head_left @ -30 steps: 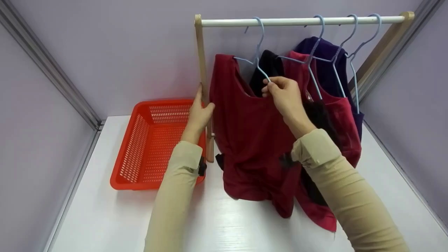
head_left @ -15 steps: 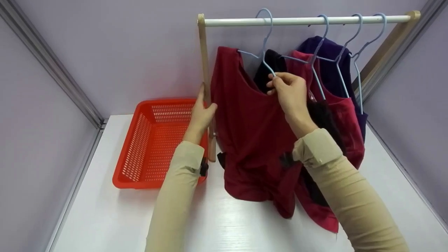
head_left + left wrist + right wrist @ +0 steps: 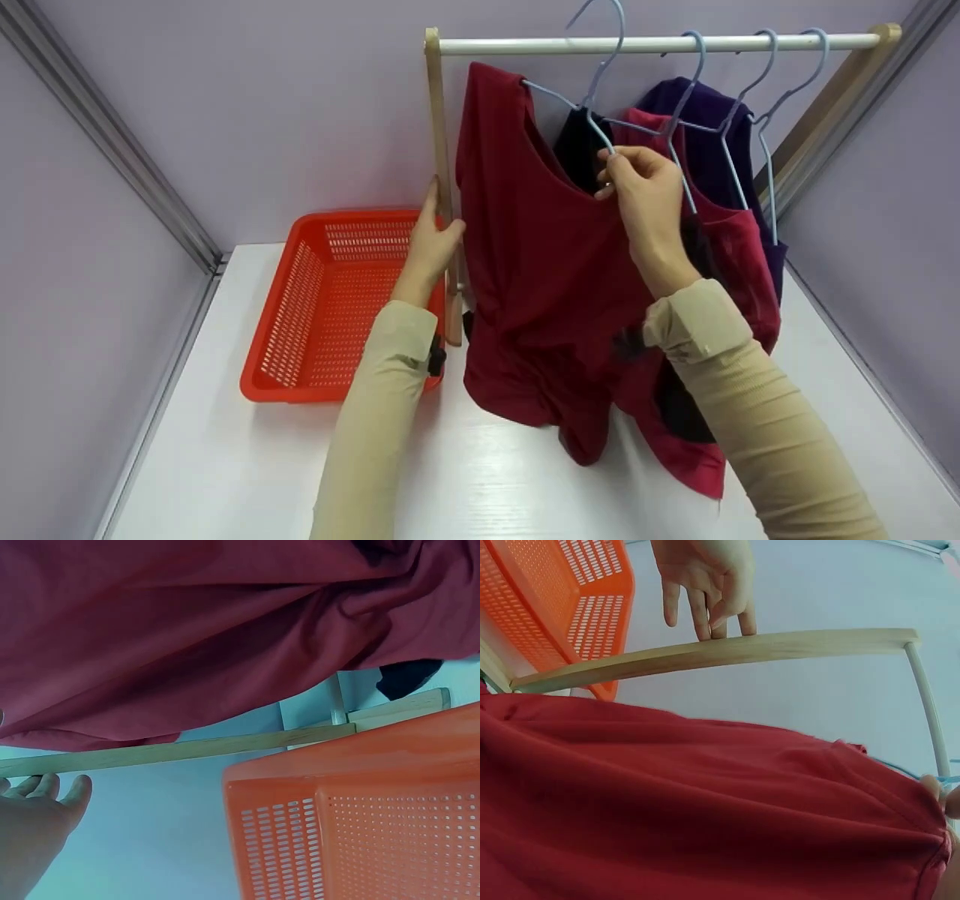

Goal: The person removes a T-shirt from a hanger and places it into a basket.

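A dark red sleeveless top hung in soft creases at the left end of the rack, scoop-necked, one shoulder over a pale blue hanger; how the other shoulder sat could not be made out behind the right hand, which pinched the hanger's arm between thumb and fingers. The hook's tip showed above the white rail, its stem crossing the rail. The left hand gripped nothing; its fingers lay fairly straight against the wooden post, thumb spread. Close on the right, three other hangers held a pinker top and a purple top, overlapping, while black cloth peeped out behind the red neckline. A red-orange basket with slotted sides stood just left of the post, the left sleeve passing over its right rim; the post came between basket and red top. White bench showed below the hem and along the basket's front and left, bounded by a left wall, a back wall near the rack and a right wall.
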The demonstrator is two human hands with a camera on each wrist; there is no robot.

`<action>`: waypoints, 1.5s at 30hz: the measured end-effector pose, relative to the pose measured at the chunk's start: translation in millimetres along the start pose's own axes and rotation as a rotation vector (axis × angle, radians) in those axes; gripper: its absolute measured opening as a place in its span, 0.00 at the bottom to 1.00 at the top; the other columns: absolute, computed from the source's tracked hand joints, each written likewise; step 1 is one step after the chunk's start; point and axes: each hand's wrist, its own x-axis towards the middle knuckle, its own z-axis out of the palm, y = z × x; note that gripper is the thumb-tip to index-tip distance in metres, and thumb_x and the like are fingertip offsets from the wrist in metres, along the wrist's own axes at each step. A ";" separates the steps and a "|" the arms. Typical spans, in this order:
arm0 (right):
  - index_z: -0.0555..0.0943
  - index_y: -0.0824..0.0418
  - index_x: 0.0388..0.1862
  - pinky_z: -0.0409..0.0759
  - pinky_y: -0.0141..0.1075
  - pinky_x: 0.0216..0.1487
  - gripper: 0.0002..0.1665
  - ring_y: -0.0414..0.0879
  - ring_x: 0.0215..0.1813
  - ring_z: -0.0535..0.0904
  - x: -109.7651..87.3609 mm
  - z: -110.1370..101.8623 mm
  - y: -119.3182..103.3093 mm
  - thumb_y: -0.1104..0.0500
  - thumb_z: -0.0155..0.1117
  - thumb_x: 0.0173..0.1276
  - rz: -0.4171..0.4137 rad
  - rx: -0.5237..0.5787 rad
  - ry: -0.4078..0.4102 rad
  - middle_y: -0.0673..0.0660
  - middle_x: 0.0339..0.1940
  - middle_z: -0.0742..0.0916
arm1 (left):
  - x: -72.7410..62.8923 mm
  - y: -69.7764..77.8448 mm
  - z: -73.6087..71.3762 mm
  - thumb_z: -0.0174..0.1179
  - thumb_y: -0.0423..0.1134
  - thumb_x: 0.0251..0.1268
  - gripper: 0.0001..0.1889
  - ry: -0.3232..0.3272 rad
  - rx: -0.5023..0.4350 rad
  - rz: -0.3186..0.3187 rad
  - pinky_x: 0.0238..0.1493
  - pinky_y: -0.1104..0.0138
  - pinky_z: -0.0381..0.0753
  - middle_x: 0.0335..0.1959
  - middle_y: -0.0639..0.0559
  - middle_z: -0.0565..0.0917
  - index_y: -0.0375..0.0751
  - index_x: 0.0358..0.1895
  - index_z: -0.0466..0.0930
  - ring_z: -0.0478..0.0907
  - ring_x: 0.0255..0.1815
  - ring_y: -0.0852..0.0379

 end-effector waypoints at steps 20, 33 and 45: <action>0.83 0.69 0.44 0.71 0.23 0.36 0.12 0.32 0.30 0.75 -12.3 -18.3 32.5 0.63 0.58 0.69 -0.060 0.010 0.065 0.37 0.25 0.84 | -1.2 4.4 0.3 0.46 0.33 0.66 0.39 0.005 -0.026 -0.043 0.65 0.56 0.68 0.79 0.48 0.48 0.53 0.77 0.39 0.69 0.59 0.47; 0.82 0.73 0.44 0.70 0.24 0.18 0.12 0.34 0.14 0.68 -32.7 -40.2 67.2 0.67 0.54 0.70 -0.091 0.067 0.087 0.47 0.23 0.82 | 0.0 5.9 1.0 0.46 0.33 0.63 0.38 0.056 0.029 0.012 0.75 0.57 0.55 0.78 0.46 0.53 0.47 0.77 0.44 0.50 0.78 0.50; 0.83 0.61 0.28 0.72 0.25 0.26 0.15 0.36 0.21 0.70 -47.5 -49.5 92.5 0.70 0.51 0.70 -0.111 0.128 0.155 0.47 0.22 0.80 | -2.0 5.6 -0.4 0.46 0.34 0.66 0.37 0.037 0.026 0.010 0.75 0.57 0.57 0.78 0.47 0.51 0.48 0.77 0.43 0.50 0.78 0.50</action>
